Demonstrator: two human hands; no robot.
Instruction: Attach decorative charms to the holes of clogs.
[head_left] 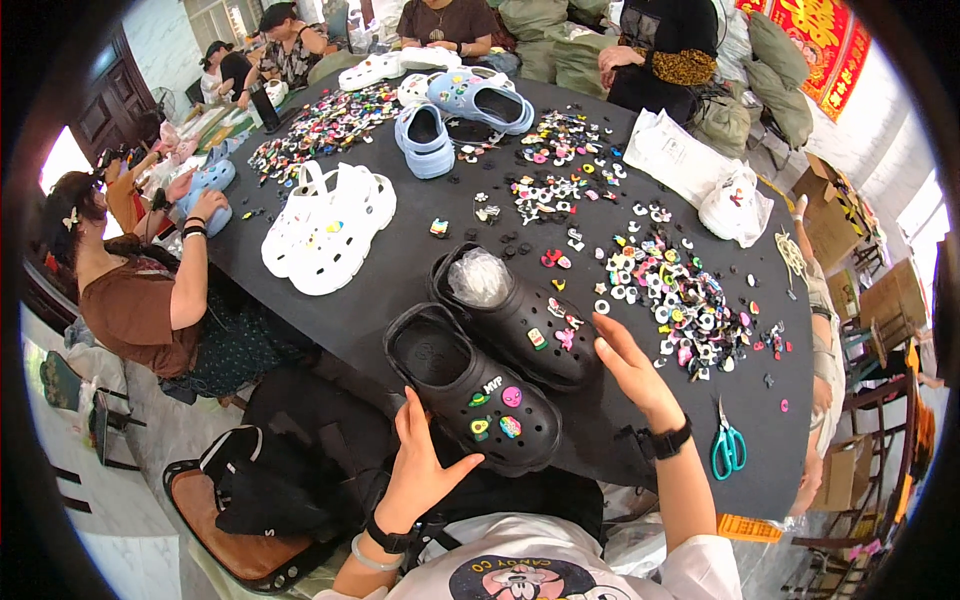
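A pair of black clogs lies side by side in front of me on the dark table. The left clog [465, 350] has several colourful shoe charms on its toe. The right clog [520, 325] carries a few charms too and has crumpled clear plastic stuffed in its heel opening. My left hand [430, 465] rests against the outer side of the left clog, thumb and fingers spread around its toe end. Beside the right clog's toe is my right hand [640, 370], its fingers stretched out along the edge and nothing in its palm.
White clogs [330, 225] and blue clogs [480, 102] stand farther back. A heap of loose charms [690, 300] spreads to the right, near teal-handled scissors [729, 450]. A bagged white shoe [737, 210] lies at the far right. A person at left holds a blue clog [210, 188].
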